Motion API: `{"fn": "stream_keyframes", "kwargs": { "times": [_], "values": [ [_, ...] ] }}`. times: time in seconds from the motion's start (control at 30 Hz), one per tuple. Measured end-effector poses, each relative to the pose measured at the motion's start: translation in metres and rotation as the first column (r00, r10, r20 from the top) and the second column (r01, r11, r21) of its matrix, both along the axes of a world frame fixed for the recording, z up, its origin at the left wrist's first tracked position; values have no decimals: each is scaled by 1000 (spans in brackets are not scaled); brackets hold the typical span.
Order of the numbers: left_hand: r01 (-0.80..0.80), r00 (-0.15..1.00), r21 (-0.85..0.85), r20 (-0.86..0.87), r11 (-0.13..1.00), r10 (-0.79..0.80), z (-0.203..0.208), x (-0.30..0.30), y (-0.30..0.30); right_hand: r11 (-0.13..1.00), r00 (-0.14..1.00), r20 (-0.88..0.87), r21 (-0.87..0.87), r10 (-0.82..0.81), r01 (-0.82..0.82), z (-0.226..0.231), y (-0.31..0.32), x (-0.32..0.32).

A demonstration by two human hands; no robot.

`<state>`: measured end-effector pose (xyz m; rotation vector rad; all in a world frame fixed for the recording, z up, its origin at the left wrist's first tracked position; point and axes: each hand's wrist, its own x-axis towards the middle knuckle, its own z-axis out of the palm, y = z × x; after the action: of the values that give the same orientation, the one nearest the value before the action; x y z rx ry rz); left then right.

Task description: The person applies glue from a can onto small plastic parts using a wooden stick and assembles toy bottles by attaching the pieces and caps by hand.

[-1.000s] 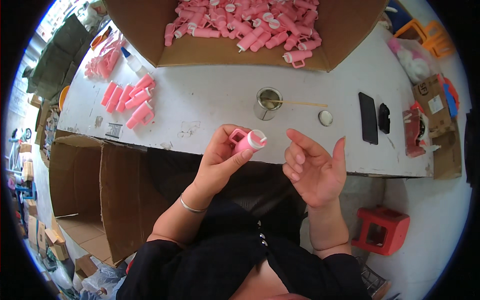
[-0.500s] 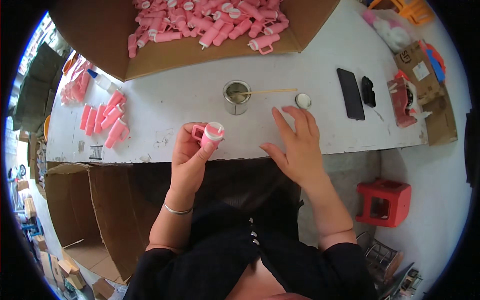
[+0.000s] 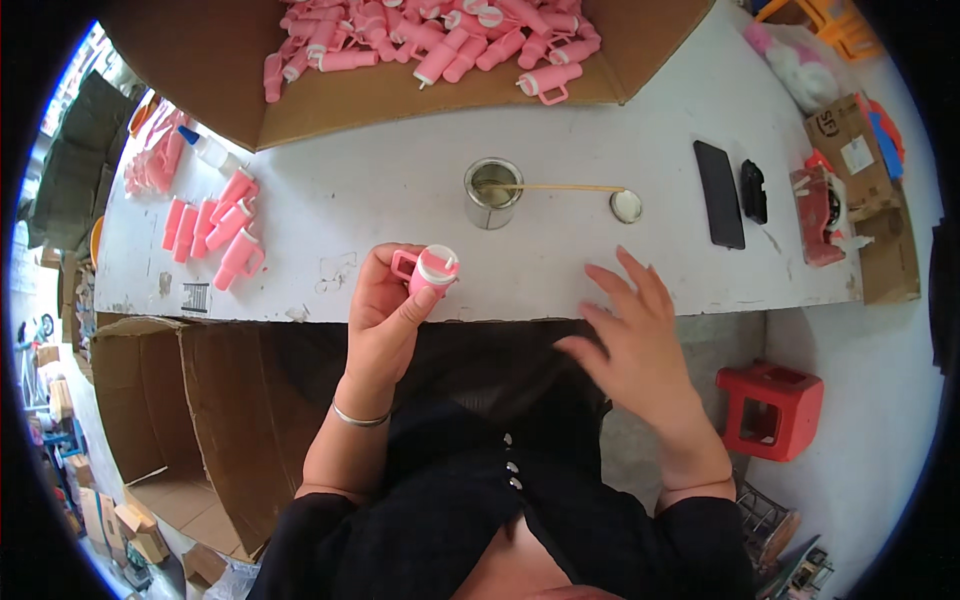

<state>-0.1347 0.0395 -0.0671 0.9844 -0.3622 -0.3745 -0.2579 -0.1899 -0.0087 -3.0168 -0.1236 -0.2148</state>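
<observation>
My left hand [image 3: 388,300] is closed round a small pink tumbler [image 3: 434,272] with a handle and a white lid, held upright over the table's front edge. Fingers apart and holding nothing, my right hand [image 3: 637,340] is over the front edge to the right, slightly blurred. Beyond the hands stands a metal tin [image 3: 493,210] with some liquid in it. A thin wooden stick [image 3: 570,187] rests across its rim, its far end reaching above a small round lid [image 3: 626,206] on the table.
Several pink tumblers [image 3: 238,258] lie at the left, beside a blue-capped bottle [image 3: 208,150]. A large cardboard box [image 3: 400,115] of pink tumblers stands at the back. At the right are a black phone [image 3: 719,195] and a black case [image 3: 754,192]. A red stool [image 3: 770,412] is below.
My right hand has drawn back toward me and to the right, still empty. The left hand keeps the tumbler in nearly the same place. The whole view has shifted slightly.
</observation>
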Motion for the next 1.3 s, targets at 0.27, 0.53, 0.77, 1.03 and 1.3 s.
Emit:
{"fn": "stream_keyframes", "kwargs": {
  "times": [0.27,0.53,0.77,1.03,1.3],
  "values": [
    [55,998,-20,-35,998,-56,-3,-2,-4,740,921,90,627,-378,243,-16,-11,3],
    [199,976,-93,-74,976,-206,7,-12,-3,86,989,61,995,-135,-50,-17,29,28],
    [298,952,-112,-36,948,-304,9,-21,-4,209,968,180,954,175,-215,6,48,44],
    [403,915,-114,88,908,-394,14,-19,0,280,955,189,927,228,-251,10,44,45],
    [438,891,-79,170,896,-420,13,-16,5,219,938,182,943,296,-252,7,45,42]
  ]
}}
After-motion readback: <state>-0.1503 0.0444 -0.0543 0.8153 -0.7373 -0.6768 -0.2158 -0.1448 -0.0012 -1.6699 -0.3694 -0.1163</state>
